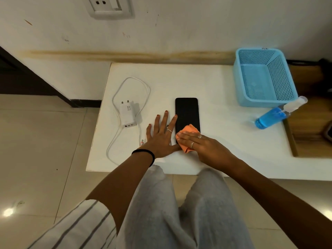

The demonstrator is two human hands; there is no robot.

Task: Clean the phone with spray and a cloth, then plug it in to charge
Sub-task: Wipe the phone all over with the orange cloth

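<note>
Right hand (199, 142) presses a crumpled orange cloth (187, 136) flat-fingered onto the near end of the phone (186, 114); fingers straight, not curled round it. Left hand (161, 135) spread wide, palm down on the tabletop (224, 141), index tip touching the phone's left edge to steady it.

Progress, my read: wipe stage underway. Whether spraying is done I can't tell. Charging not started: cable plug (142, 142) lies loose by the left wrist, charger (126, 114) lies off the wall socket (109, 6).

Materials: phone is a glossy black slab, face up, mid-tabletop. Cloth soft, bunched. Charger hard white plastic, cable thin and looped. Spray bottle (274, 116) clear, blue liquid, lying on its side near the perforated blue basket (264, 78). Tabletop matte white.
</note>
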